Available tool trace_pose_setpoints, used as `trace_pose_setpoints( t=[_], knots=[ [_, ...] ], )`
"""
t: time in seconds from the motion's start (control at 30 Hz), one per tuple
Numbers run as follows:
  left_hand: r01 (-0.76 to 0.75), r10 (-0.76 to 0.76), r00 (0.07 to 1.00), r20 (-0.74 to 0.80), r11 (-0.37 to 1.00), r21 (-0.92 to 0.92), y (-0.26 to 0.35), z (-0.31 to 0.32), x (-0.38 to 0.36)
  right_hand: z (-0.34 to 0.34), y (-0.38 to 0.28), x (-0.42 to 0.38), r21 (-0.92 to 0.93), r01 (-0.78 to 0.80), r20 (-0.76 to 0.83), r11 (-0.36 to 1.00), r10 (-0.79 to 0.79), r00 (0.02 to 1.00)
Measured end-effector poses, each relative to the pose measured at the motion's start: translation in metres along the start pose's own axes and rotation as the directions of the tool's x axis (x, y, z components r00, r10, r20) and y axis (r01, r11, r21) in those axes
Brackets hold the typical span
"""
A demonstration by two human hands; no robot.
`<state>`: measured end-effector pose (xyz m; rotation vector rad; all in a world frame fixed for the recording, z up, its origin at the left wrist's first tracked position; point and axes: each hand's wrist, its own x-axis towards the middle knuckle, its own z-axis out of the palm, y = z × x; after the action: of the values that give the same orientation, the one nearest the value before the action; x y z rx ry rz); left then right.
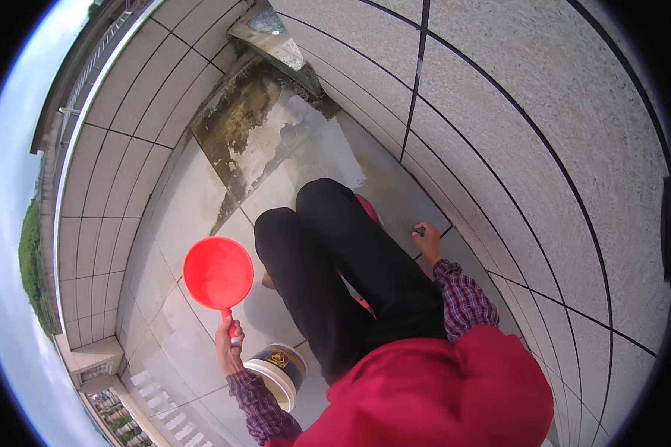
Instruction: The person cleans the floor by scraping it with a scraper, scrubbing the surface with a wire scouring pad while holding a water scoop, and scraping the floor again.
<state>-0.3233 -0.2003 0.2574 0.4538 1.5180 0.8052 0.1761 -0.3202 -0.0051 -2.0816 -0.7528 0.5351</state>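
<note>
My left hand [228, 339] is closed round the handle of a red plastic water dipper [218, 273]. Its round bowl is held out over the tiles to the left of my knees, with the inside facing up. Just below that hand, beside my thigh, stands a white bucket [296, 363] with a dark printed label. On the other side of my legs, my right hand [428, 242] is closed low over the floor near the tiled wall. A small dark thing [418, 232] shows in its fingers; I cannot tell what it is.
Wet brown dirt [235, 134] covers the floor tiles in the far corner, below a stone ledge [276, 45]. A tiled wall [499, 149] rises close on my right, and a low tiled parapet [119, 171] runs along the left. My bent legs [350, 261] fill the middle.
</note>
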Motion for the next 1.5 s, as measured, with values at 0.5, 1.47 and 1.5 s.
trace_pose_setpoints(
  t=[0.5,1.47,1.5],
  knots=[
    [-0.821,0.341,0.271,0.900,-0.407,0.401,0.000,0.114,0.172,-0.035,0.014,-0.002,0.152,-0.299,-0.219,0.942,0.327,0.919],
    [-0.501,0.776,0.598,0.201,0.165,0.850,0.055,0.291,0.252,-0.041,0.037,-0.012,0.057,-0.476,-0.166,0.878,0.478,0.863],
    [-0.473,0.754,0.645,0.126,0.264,0.841,0.068,0.294,0.230,-0.042,0.029,-0.010,0.016,-0.470,-0.185,0.882,0.465,0.866]
  ],
)
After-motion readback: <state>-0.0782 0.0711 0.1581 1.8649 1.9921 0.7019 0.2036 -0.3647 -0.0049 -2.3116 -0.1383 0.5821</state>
